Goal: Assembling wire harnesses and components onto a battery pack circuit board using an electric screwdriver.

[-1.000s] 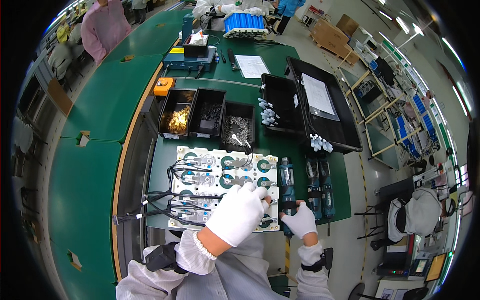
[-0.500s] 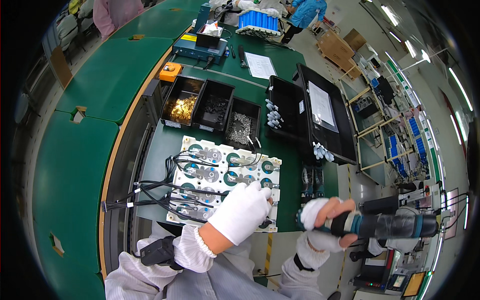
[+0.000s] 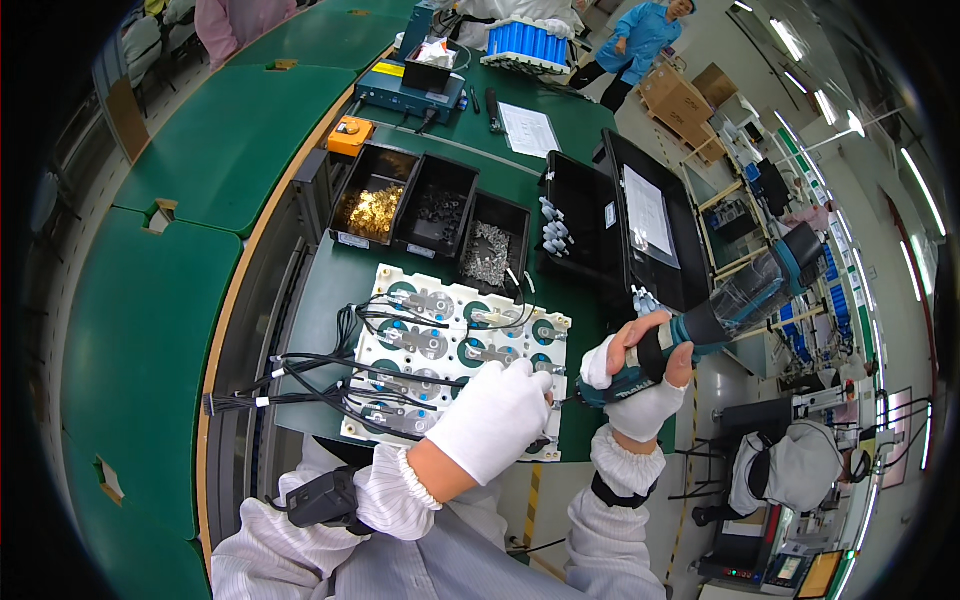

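Note:
My left hand [image 3: 490, 420], in a white glove, rests over the lower right part of a white battery module plate [image 3: 452, 345]. Its fingertips are pinched together by the plate's right edge, and whatever lies between them is hidden. Gripped in my right hand [image 3: 640, 380], whose glove leaves some fingertips bare, is a teal and black cordless screwdriver [image 3: 705, 325]. The tool slants, its thick end up to the right and its narrow end close to my left fingertips. Round cells with metal tabs show in the plate, and a bundle of black wires [image 3: 310, 372] runs off its left side.
Beyond the plate stand black bins of brass-coloured parts [image 3: 373, 210], dark parts [image 3: 440, 207] and silver screws [image 3: 488, 252]. Larger black trays [image 3: 668, 270] with grey-blue pieces are on the right. An orange box [image 3: 349, 136] and a teal device [image 3: 408, 97] sit farther back.
My right hand has moved up and slightly left, swinging the screwdriver from nearly level to slanting, its narrow end now near my left fingertips. My left hand has hardly moved.

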`<state>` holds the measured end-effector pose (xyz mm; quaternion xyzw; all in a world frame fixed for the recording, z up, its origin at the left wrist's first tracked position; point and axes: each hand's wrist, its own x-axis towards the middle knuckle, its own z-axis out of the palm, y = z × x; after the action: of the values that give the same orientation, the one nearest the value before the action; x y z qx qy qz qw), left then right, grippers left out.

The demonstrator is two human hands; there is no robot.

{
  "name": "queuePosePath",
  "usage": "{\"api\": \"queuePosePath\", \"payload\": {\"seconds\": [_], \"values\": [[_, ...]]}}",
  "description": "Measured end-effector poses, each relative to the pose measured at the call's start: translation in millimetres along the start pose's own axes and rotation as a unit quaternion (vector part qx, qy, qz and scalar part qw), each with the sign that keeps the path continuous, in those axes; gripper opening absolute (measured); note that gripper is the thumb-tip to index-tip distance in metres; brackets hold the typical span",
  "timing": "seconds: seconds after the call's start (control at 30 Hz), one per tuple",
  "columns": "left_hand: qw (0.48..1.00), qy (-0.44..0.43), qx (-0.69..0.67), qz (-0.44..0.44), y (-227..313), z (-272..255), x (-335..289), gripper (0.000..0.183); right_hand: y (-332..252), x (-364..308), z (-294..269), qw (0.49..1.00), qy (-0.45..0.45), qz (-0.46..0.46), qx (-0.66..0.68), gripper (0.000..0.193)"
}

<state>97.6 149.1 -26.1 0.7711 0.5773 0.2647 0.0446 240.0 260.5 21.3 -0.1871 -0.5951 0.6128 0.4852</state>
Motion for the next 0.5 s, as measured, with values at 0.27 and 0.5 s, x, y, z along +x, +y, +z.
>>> {"api": "queuePosePath", "payload": {"seconds": [0.27,0.5], "values": [[1.0,0.002,0.015,0.006,-2,-3,0,0.011,1,15,9,0.994,0.002,0.092,-0.054,0.046],[1.0,0.009,0.0,0.006,-2,0,-1,0.01,3,1,-14,0.969,-0.188,0.034,0.156,0.063]]}}
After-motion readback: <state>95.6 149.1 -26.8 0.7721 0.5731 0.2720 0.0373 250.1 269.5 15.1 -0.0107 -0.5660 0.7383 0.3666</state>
